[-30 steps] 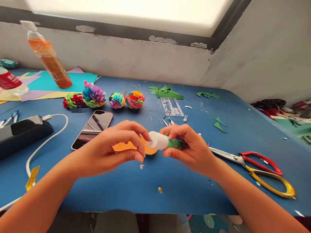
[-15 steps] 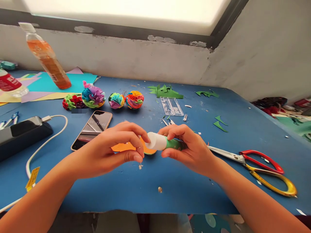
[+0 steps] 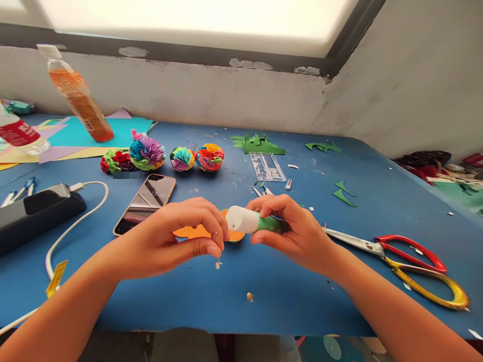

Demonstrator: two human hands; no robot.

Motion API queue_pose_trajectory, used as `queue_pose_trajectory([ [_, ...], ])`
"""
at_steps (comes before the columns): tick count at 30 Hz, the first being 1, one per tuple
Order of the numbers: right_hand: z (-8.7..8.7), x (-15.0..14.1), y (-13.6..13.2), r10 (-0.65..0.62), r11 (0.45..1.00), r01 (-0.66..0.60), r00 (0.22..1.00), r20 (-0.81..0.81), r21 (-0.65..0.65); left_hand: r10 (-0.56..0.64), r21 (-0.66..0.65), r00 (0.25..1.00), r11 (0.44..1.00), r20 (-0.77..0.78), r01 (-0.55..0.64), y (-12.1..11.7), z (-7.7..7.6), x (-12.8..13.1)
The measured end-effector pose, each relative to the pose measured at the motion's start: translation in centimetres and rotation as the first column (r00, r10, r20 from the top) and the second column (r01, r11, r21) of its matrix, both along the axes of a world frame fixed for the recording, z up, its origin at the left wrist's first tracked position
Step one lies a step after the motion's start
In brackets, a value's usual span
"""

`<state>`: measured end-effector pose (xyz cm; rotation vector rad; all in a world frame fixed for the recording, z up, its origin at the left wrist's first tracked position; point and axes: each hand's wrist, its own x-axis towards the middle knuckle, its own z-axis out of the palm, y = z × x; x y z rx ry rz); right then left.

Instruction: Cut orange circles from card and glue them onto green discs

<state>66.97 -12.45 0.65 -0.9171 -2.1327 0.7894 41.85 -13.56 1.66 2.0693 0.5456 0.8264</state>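
My right hand (image 3: 290, 226) is wrapped around what looks like a glue stick (image 3: 244, 219), with a green body and a white end pointing left. A small dark spot shows on that white end. Just left of it, my left hand (image 3: 192, 229) is closed, thumb and fingertips pinched together. Something tiny and thin is at those fingertips, too small to name, and a pale bit (image 3: 218, 264) shows right below them. Behind both hands an orange paper shape (image 3: 194, 231) lies on the blue table (image 3: 181, 301), partly covered by my fingers.
Red-and-yellow-handled scissors (image 3: 415, 256) lie at the right. Left are a phone (image 3: 145, 201), a black power bank (image 3: 41, 208) with a white cable, and bottles (image 3: 81, 100). Behind sit colourful ruffled balls (image 3: 210, 157), green paper scraps (image 3: 260, 145) and a clear plastic case (image 3: 267, 167).
My left fingertips have come off the white end of the glue stick and closed lower, just beside it. My right hand has hardly moved. The view has shifted slightly.
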Motion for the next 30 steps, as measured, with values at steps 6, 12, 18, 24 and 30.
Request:
queue_pose_trajectory([
  [6, -0.23, 0.19, 0.24, -0.015, 1.000, 0.015, 1.000, 0.026, 0.007, 0.041, 0.019, 0.999, 0.999, -0.013, -0.041, -0.06, 0.18, 0.05],
  [12, -0.18, 0.39, 0.27, -0.028, 0.998, 0.026, 0.999, 0.020, 0.056, 0.024, 0.000, 0.999, 1.000, 0.035, -0.024, -0.22, 0.19, 0.14],
  [18, -0.06, 0.35, 0.15, -0.024, 0.996, 0.022, 0.999, 0.029, 0.083, -0.006, -0.065, 1.000, 0.998, -0.005, 0.006, -0.29, 0.13, -0.11],
  [24, -0.26, 0.40, 0.18, -0.008, 0.998, 0.007, 1.000, 0.020, 0.070, 0.024, -0.028, 1.000, 0.999, 0.015, -0.023, -0.27, 0.21, -0.03],
  [30, -0.25, 0.46, 0.25, -0.028, 0.999, 0.028, 1.000, 0.006, 0.042, -0.003, -0.212, 1.000, 0.977, -0.009, 0.001, -0.27, 0.26, -0.10],
])
